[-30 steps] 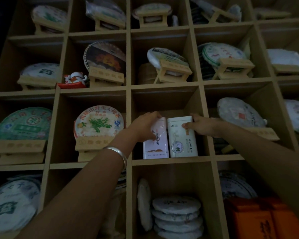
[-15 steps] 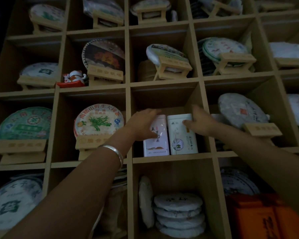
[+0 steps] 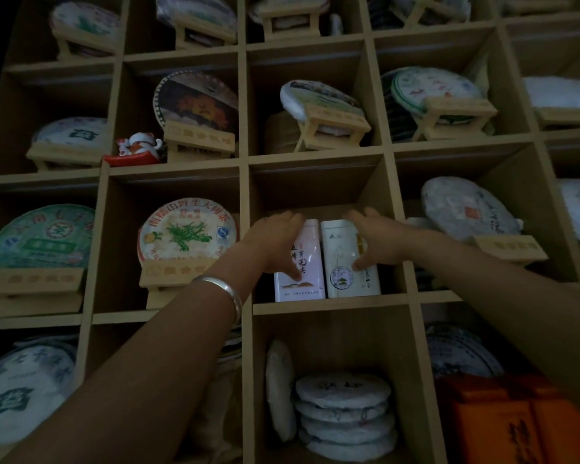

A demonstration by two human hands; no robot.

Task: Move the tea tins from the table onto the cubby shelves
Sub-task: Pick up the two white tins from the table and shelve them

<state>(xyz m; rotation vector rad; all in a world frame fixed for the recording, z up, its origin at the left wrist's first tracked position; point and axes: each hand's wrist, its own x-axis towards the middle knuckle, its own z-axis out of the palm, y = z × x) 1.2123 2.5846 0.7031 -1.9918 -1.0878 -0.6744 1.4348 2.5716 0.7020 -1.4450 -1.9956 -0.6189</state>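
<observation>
Two tea tins stand upright side by side in the centre cubby of the wooden shelf. The left tin is pinkish white with dark characters. The right tin is white with a round seal. My left hand holds the pink tin's left side, fingers over its top and thumb low on its front. My right hand holds the white tin's right side the same way. The outer edges of both tins are hidden by my hands.
Neighbouring cubbies hold round wrapped tea cakes on wooden stands. A small red and white figurine sits upper left. Stacked tea cakes fill the cubby below, with orange boxes at lower right. The light is dim.
Both hands have slid from the tins' upper corners down over their outer sides, thumbs now lower on the fronts. The tins stay upright, close together.
</observation>
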